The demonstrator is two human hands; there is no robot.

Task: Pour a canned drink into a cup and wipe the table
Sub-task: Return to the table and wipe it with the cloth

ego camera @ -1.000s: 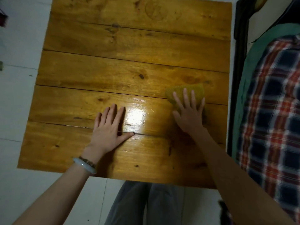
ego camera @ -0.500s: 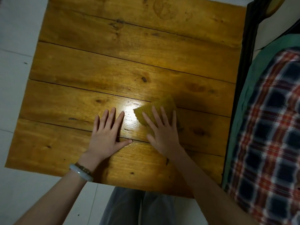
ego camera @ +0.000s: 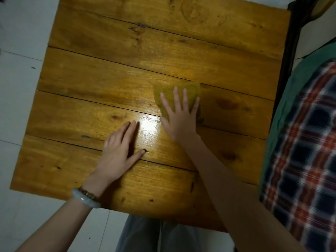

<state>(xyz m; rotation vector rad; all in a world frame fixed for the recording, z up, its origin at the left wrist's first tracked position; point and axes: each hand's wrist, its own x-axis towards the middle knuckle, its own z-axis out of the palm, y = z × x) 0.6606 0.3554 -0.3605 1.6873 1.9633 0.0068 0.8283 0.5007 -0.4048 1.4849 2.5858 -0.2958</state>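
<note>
You find nothing to read here: no lettering, label, brand or number shows on the counter, the cloth or the plaid fabric at the right of the frame.

Plaid fabric and green sheet right, white floor tiles left.

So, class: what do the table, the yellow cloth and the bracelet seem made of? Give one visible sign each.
Table: varnished wooden planks; grain, knots, glossy glare. Cloth: textile, matte; waffle-like weave shows. Bracelet: pale, smooth, glossy ring, possibly jade or glass.
</note>
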